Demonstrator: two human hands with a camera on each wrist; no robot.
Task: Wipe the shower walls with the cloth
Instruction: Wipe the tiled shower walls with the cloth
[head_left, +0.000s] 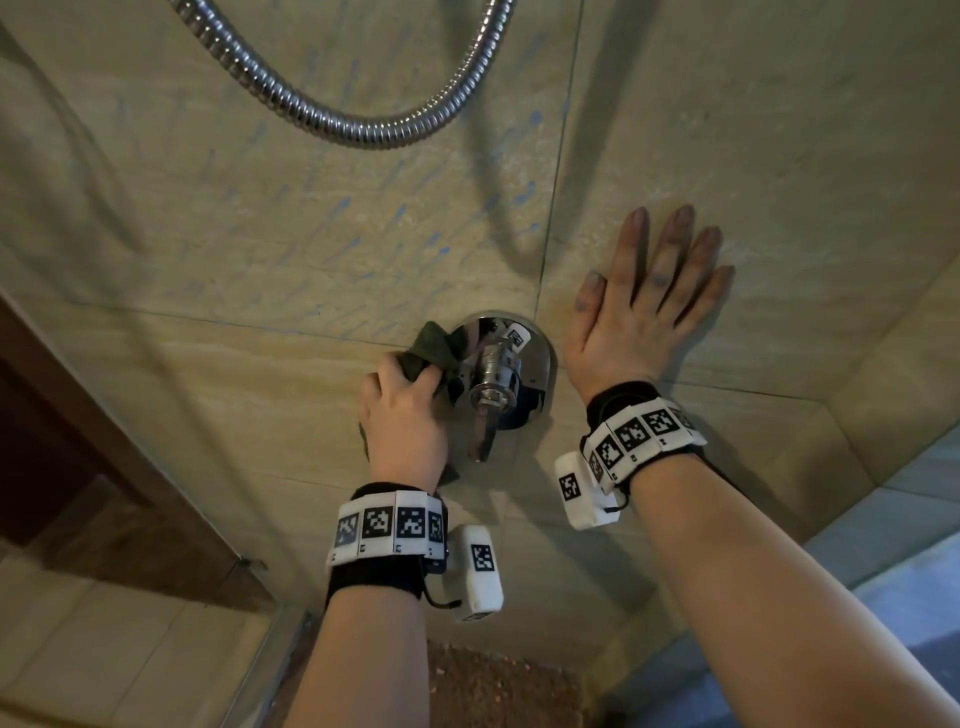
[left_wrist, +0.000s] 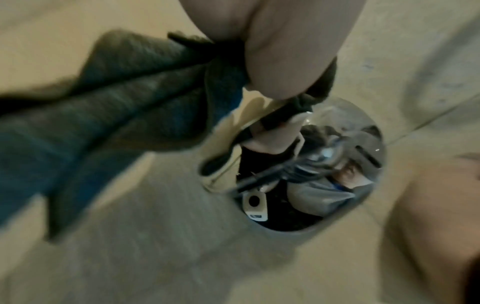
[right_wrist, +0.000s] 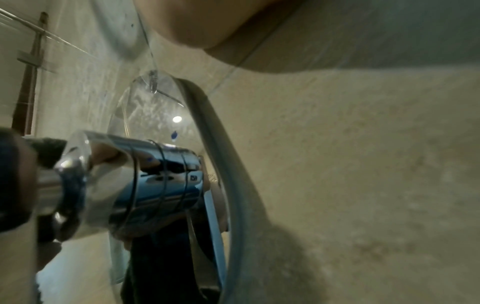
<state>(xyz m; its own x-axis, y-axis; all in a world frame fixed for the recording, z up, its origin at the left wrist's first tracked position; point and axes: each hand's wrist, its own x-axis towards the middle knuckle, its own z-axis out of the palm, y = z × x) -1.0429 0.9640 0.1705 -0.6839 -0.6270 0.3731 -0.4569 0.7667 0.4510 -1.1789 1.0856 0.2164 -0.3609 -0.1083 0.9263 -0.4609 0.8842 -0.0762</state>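
My left hand grips a bunched dark green cloth against the beige tiled shower wall, just left of the chrome mixer valve. Seen from the left wrist, the cloth trails away from my curled fingers toward the lower left, beside the valve's round plate. My right hand lies flat on the wall to the right of the valve, fingers straight and spread. The right wrist view shows the valve up close from the side and the palm's heel on the tile.
A chrome shower hose loops across the wall above the hands. Blue streaks mark the tile above the valve. A dark wooden frame and a glass edge stand at lower left. A ledge meets the wall at the right.
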